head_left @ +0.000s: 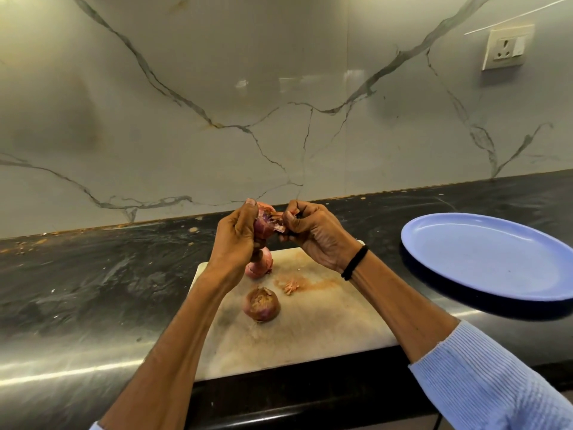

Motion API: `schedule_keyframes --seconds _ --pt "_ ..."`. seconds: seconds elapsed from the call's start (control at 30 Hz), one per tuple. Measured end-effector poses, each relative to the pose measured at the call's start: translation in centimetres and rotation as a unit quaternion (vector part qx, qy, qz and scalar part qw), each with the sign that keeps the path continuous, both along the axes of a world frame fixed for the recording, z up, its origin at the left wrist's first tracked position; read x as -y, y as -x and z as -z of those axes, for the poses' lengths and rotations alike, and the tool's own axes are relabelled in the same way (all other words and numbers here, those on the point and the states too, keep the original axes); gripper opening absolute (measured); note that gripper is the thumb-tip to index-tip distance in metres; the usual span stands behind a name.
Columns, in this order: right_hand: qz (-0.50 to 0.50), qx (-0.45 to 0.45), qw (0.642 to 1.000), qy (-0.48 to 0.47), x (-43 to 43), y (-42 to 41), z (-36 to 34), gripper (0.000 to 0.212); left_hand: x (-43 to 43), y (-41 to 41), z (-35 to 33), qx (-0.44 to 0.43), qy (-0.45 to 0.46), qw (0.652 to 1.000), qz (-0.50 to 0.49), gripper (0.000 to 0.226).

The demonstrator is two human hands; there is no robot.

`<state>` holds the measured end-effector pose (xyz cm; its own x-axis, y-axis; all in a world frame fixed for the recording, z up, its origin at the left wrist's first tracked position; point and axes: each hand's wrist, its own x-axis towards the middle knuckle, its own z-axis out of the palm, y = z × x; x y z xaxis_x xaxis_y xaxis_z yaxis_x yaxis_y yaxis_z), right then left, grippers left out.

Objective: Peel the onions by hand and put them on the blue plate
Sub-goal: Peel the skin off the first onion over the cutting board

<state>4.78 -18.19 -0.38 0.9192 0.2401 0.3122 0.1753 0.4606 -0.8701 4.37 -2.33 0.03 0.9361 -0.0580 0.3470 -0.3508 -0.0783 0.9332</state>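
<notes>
My left hand (pixel 237 235) grips a red onion (pixel 264 223) held up above the cutting board (pixel 325 330). My right hand (pixel 316 232) pinches a flap of its papery skin (pixel 278 219) at the onion's right side. Two more unpeeled red onions lie on the board: one (pixel 262 304) near the middle, one (pixel 259 263) further back, partly hidden by my left wrist. A small scrap of onion skin (pixel 290 286) lies on the board between them. The blue plate (pixel 493 259) sits on the counter to the right with nothing on it.
The board rests on a dark stone counter (pixel 93 274) with a shiny front edge. A marble-patterned wall rises behind it, with a socket (pixel 507 48) at the upper right. Crumbs and peel bits lie along the counter's back edge.
</notes>
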Motion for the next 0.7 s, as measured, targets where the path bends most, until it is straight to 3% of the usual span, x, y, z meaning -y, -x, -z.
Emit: schedule_keyframes --seconds 0.2,0.27,0.57,0.7 --pt "-0.038 0.002 0.998 -0.050 0.2 0.1 -0.3 0.023 -0.1 0.1 -0.9 -0.090 0.127 0.987 0.029 0.051" --pt "-0.022 -0.005 0.999 -0.042 0.2 0.0 -0.3 0.020 -0.1 0.2 -1.2 -0.083 0.148 0.985 0.044 0.051" --pt "0.058 0.076 0.980 0.177 1.6 -0.3 -0.3 0.007 -0.8 -0.4 -0.9 -0.030 0.114 0.993 -0.009 0.050" --pt "0.111 0.076 0.957 0.256 1.5 -0.3 0.0 0.025 -0.8 -0.5 -0.7 -0.010 0.087 0.996 -0.029 0.047"
